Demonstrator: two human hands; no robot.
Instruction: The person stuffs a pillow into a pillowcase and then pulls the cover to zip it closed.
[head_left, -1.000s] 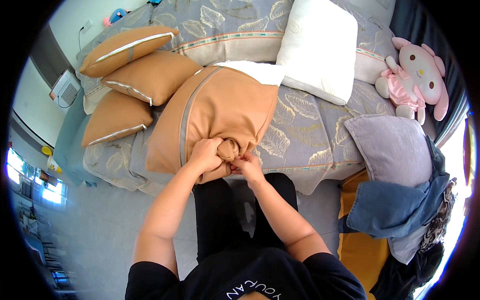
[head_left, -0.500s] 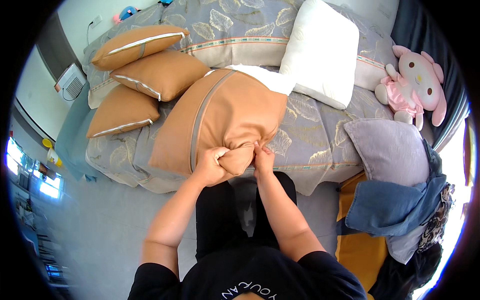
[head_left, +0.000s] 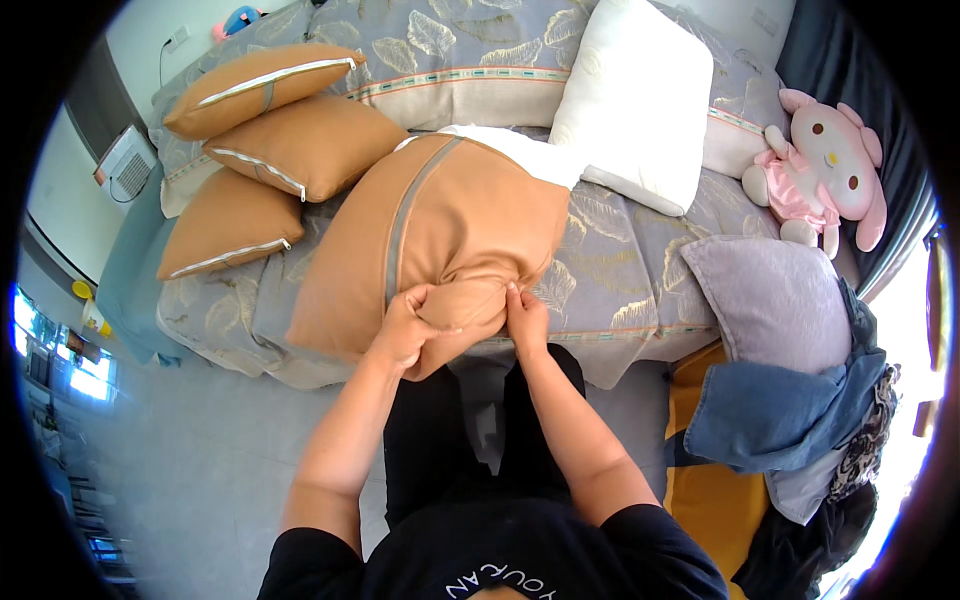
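Observation:
A tan cushion cover with a grey stripe lies on the sofa's front edge, its near end bunched toward me. White cushion filling shows at its far end. My left hand is closed on the cover's near corner, which sags over the sofa edge. With thumb and fingers, my right hand pinches a gathered fold of the same cover a little to the right. The folds hide some of the fingertips.
Several tan zipped cushions are piled at the left of the patterned sofa. Behind stands a white pillow; a pink plush toy sits at the right. Below it are a grey cushion and a blue cloth.
My left hand has shifted slightly left and up, and the cover's corner now hangs lower and looser beside it. My right hand keeps its pinch in nearly the same spot.

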